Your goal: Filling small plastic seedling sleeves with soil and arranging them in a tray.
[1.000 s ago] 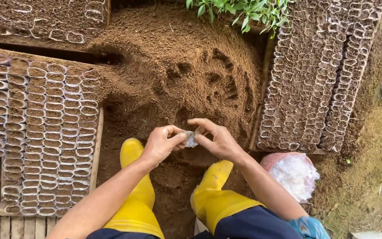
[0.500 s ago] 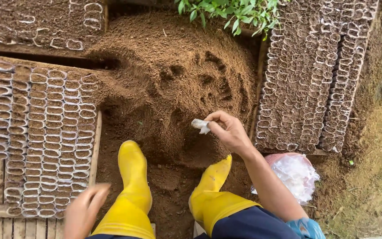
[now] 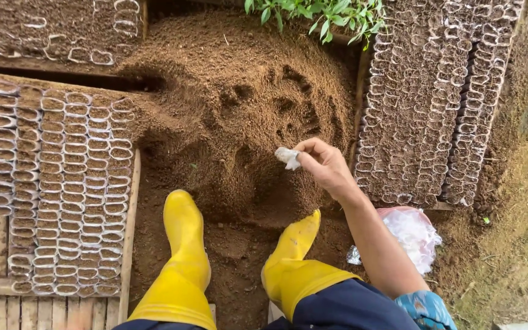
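My right hand (image 3: 325,164) reaches forward over a large mound of brown soil (image 3: 239,104) and pinches a small clear plastic seedling bag (image 3: 288,157) between thumb and fingers. The bag hangs just above the near slope of the mound. My left hand is out of view. My two yellow rubber boots (image 3: 184,244) stand on the dirt at the foot of the mound.
Rows of small soil-filled plastic bags fill a wooden tray on the left (image 3: 56,189) and another block on the right (image 3: 435,104). More filled bags lie at the top left (image 3: 50,30). A pile of empty plastic bags (image 3: 410,235) sits by my right boot. Green leaves (image 3: 319,15) hang at the top.
My left hand let go of the bag, dropped down to the left and left the view. My right hand carried the bag forward over the mound.
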